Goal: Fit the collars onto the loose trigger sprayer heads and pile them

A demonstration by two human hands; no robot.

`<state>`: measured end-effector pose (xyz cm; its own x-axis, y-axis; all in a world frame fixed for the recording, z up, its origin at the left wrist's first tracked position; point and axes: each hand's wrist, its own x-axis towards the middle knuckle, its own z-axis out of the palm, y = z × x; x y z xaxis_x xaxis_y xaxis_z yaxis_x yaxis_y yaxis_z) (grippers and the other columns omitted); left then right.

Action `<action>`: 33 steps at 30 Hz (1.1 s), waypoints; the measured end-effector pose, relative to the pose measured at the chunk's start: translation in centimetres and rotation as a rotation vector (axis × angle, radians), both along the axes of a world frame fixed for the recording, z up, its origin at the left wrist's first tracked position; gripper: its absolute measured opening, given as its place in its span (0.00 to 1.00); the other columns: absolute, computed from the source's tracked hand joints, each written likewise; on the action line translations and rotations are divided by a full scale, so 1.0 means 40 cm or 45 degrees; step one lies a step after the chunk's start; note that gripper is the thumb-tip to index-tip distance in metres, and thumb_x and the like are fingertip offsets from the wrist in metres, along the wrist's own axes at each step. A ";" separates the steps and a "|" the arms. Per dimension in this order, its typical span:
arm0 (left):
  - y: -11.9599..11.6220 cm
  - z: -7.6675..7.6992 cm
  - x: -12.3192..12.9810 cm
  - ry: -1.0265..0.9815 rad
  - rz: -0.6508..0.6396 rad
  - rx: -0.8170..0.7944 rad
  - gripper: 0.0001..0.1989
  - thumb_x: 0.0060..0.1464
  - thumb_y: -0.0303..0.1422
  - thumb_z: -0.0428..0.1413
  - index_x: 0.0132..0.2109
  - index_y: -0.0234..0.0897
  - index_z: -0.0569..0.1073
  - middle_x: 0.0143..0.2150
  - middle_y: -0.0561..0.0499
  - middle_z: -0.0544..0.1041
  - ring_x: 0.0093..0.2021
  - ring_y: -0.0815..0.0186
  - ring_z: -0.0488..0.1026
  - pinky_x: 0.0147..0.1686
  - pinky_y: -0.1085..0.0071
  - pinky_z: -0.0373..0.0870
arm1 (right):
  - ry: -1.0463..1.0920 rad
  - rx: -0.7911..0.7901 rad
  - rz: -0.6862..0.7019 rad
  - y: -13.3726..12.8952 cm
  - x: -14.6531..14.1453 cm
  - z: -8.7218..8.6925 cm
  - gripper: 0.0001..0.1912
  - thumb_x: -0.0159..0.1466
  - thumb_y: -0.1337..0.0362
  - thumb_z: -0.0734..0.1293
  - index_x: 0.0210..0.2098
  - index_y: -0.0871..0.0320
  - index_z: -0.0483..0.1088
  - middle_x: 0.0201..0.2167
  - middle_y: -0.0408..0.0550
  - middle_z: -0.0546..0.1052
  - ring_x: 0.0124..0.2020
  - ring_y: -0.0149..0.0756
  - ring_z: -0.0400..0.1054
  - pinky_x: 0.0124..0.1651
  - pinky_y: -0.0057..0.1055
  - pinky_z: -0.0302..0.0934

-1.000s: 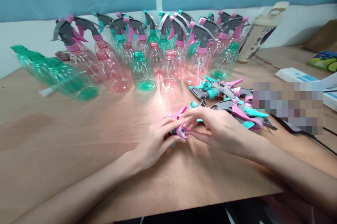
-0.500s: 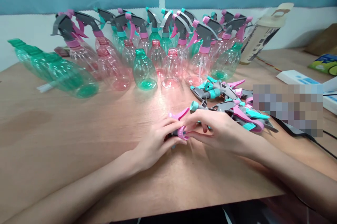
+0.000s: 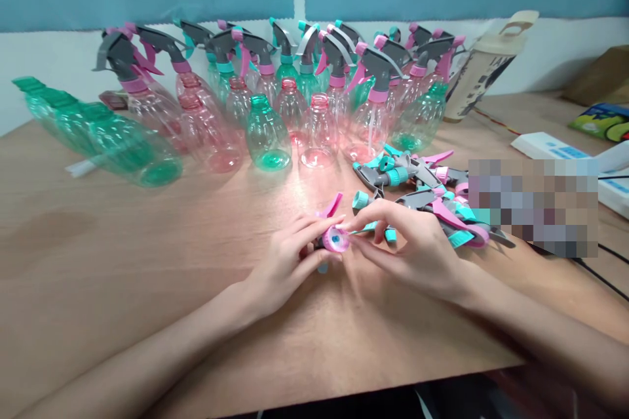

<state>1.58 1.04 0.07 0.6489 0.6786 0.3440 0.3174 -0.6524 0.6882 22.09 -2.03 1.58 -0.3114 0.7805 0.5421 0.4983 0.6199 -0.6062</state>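
My left hand [image 3: 287, 258] is closed round a spray trigger head, with its pink screw collar [image 3: 337, 239] turned towards me so the pale inside and dark centre hole show. Its pink lever sticks up behind my fingers; most of the grey body is hidden by them. At the collar's right edge, the thumb and forefinger of my right hand [image 3: 410, 248] pinch in against the rim. Just beyond that hand lies a pile of loose spray trigger heads [image 3: 417, 199] in grey, pink and turquoise.
Clear pink and green spray bottles stand in rows at the back, several with trigger heads on. Open-necked ones include a green bottle [image 3: 268, 137] and a pink bottle [image 3: 318, 134]. Green bottles [image 3: 132, 147] stand at left. A cream tumbler [image 3: 484, 71] and white box [image 3: 545, 143] are right.
The pink collar has turned to face me, showing its inside. My right fingertips have shifted slightly at its right edge. The view has moved a little.
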 end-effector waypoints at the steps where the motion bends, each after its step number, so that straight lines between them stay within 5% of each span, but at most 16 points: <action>1: 0.001 0.002 0.000 -0.006 -0.006 -0.023 0.17 0.60 0.29 0.53 0.56 0.42 0.68 0.42 0.49 0.74 0.39 0.65 0.67 0.38 0.71 0.66 | -0.020 0.002 0.045 0.001 0.003 0.001 0.08 0.60 0.72 0.67 0.39 0.58 0.67 0.34 0.43 0.75 0.31 0.26 0.69 0.27 0.20 0.62; 8: 0.003 0.015 0.004 0.036 -0.121 -0.136 0.04 0.58 0.31 0.56 0.37 0.36 0.76 0.37 0.50 0.73 0.37 0.65 0.67 0.38 0.71 0.65 | -0.304 -0.062 0.177 0.005 0.013 0.019 0.08 0.62 0.69 0.66 0.41 0.58 0.66 0.36 0.43 0.75 0.35 0.28 0.68 0.34 0.25 0.60; 12: 0.004 0.019 0.005 0.055 -0.190 -0.161 0.05 0.58 0.32 0.56 0.35 0.36 0.75 0.34 0.51 0.74 0.38 0.64 0.66 0.40 0.69 0.64 | -0.388 -0.151 0.189 0.007 0.008 0.033 0.07 0.59 0.70 0.67 0.37 0.58 0.66 0.33 0.42 0.72 0.32 0.29 0.66 0.31 0.26 0.57; 20: -0.004 0.016 0.011 -0.026 -0.056 -0.276 0.10 0.57 0.28 0.57 0.47 0.39 0.75 0.38 0.49 0.75 0.36 0.65 0.67 0.33 0.72 0.67 | 0.380 -0.551 0.053 -0.020 -0.050 -0.006 0.15 0.57 0.75 0.65 0.26 0.55 0.53 0.25 0.36 0.60 0.25 0.25 0.55 0.26 0.24 0.52; 25: -0.009 0.006 0.010 -0.134 0.020 -0.309 0.16 0.54 0.25 0.58 0.50 0.40 0.73 0.40 0.49 0.75 0.34 0.67 0.70 0.31 0.74 0.69 | 0.710 -0.953 0.176 -0.008 -0.033 0.002 0.13 0.58 0.68 0.67 0.28 0.55 0.55 0.26 0.36 0.62 0.26 0.25 0.59 0.25 0.23 0.55; 33: -0.009 0.011 0.016 -0.095 -0.018 -0.091 0.16 0.53 0.23 0.59 0.49 0.38 0.73 0.39 0.49 0.78 0.37 0.66 0.71 0.33 0.74 0.71 | 0.797 -1.119 0.224 -0.007 -0.035 0.006 0.13 0.55 0.71 0.68 0.30 0.55 0.57 0.26 0.36 0.66 0.24 0.25 0.63 0.20 0.20 0.60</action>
